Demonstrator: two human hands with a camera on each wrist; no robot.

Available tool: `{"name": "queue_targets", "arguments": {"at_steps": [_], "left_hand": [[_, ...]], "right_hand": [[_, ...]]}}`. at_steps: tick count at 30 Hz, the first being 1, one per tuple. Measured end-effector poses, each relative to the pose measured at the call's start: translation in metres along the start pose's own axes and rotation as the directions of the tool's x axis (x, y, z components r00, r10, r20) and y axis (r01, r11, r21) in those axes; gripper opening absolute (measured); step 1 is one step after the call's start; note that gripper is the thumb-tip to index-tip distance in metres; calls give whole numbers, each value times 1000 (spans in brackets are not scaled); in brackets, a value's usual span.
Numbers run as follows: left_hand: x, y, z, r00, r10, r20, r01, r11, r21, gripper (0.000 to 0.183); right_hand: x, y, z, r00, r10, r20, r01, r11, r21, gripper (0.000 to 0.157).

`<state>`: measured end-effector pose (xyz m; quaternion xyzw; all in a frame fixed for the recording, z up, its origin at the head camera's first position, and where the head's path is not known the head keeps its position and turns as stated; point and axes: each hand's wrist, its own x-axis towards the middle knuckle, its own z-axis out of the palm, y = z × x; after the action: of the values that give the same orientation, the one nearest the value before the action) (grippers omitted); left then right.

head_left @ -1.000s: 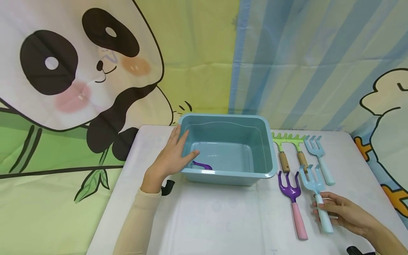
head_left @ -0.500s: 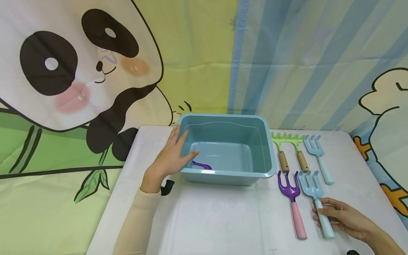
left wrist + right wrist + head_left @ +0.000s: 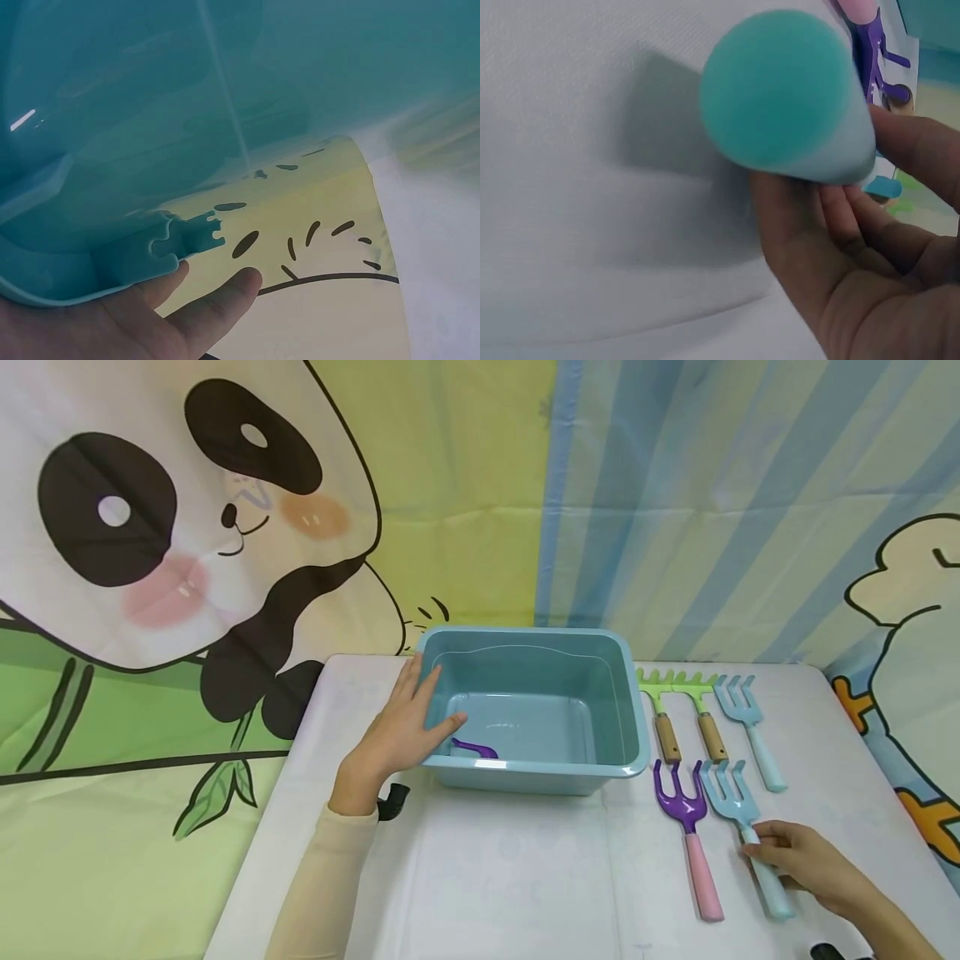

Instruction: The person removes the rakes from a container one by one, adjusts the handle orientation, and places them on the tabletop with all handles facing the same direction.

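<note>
My left hand [image 3: 401,727] rests on the left rim of a blue plastic basin [image 3: 525,782], fingers extended. In the left wrist view, the thumb and fingers lie along the basin's rim [image 3: 97,294]. With thumb and fingers, my right hand [image 3: 813,866] holds the pale blue handle of a light blue hand fork [image 3: 737,806], its tines pointing away from me. The handle's round end [image 3: 780,90] fills much of the right wrist view and casts a shadow on the tabletop. Left of it lies a purple hand fork [image 3: 682,810] with a pink handle.
Behind these two forks lie two green rakes [image 3: 666,727] with wooden handles and another light blue fork [image 3: 750,718]. A curved purple piece [image 3: 476,748] shows inside the basin, partly hidden by its front wall. A printed curtain [image 3: 480,510] hangs behind the white table [image 3: 510,868].
My right hand has brought the light blue fork slightly toward me, to beside the purple fork; its tines no longer overlap the wooden handle behind. The left hand stays on the basin rim.
</note>
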<state>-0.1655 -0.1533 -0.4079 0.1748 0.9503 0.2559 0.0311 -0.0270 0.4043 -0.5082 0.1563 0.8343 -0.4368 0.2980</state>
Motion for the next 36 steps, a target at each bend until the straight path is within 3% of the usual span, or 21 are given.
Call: {"name": "queue_targets", "arguments": {"at_steps": [5,9,22,30,36], "left_hand": [[-1,0,-1,1000,-4,2,4,1000,-1,97],[-1,0,-1,1000,-4,0,4,1000,-2,97],[-1,1,-2,1000,4,6,-4,1000,5,97],[-1,1,-1,1000,12,4,-12,1000,14,96],[-1,-1,-1,1000,21,-4,-21,1000,12,95]], "right_hand": [[0,-9,4,997,3,-73,-14,988,-155,76],[0,-13,6,995,-16,-102,-8,974,-228,74],[2,-21,4,995,-44,-95,24,979,-203,59],[-5,-57,-13,974,-187,-123,148,951,-273,48],[-16,-105,-19,923,-364,-123,307,893,-330,46]]}}
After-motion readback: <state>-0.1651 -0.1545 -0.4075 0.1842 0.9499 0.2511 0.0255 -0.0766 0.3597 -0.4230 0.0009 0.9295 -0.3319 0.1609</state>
